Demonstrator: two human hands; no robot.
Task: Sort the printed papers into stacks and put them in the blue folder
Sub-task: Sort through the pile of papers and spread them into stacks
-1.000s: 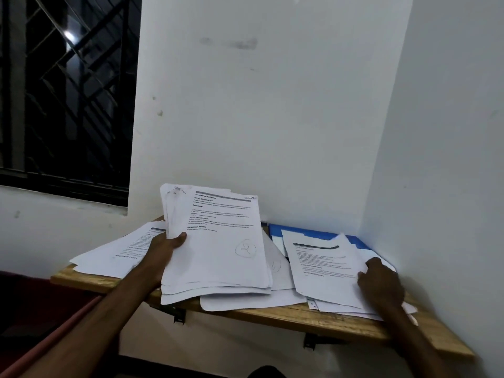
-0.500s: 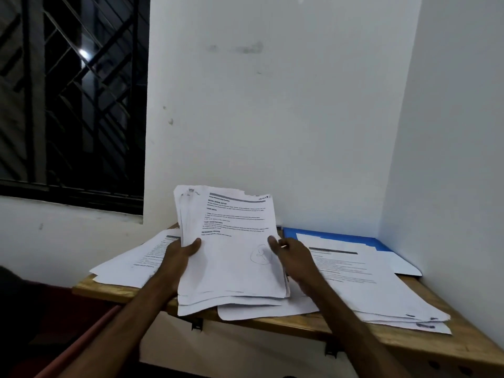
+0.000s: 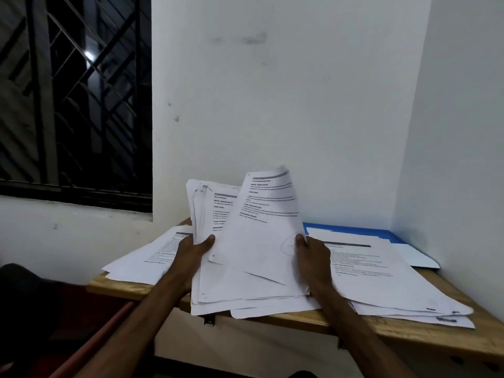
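1. Window: dark glass behind a diagonal metal grille, at about 10 o'clock from the hands.
2. Left pile: printed sheets lying flat on the wooden shelf, at 9 o'clock of the left hand. The pile's near corner hangs past the shelf's left front edge.
3. Left hand: the thumb is curled over the front of the held stack at its left edge. The fingers are hidden behind the paper. The grip is firm. The stack is tilted up, with its lower edge over the shelf's front lip.
4. Top sheet: printed page raised off the stack, leaning toward 1 o'clock. There is a pen circle near its lower right corner.
5. Right hand: the thumb is pressed on that sheet's lower right edge, pinching it. The other fingers are behind the paper, out of sight.
6. Right pile: at 3 o'clock of the right hand, flat on the shelf. The sheets are loosely fanned, and the near corners reach past the front edge.
7. Blue folder: at 2 o'clock of the right hand, lying under the right pile in the wall corner. Only its far blue strip shows.
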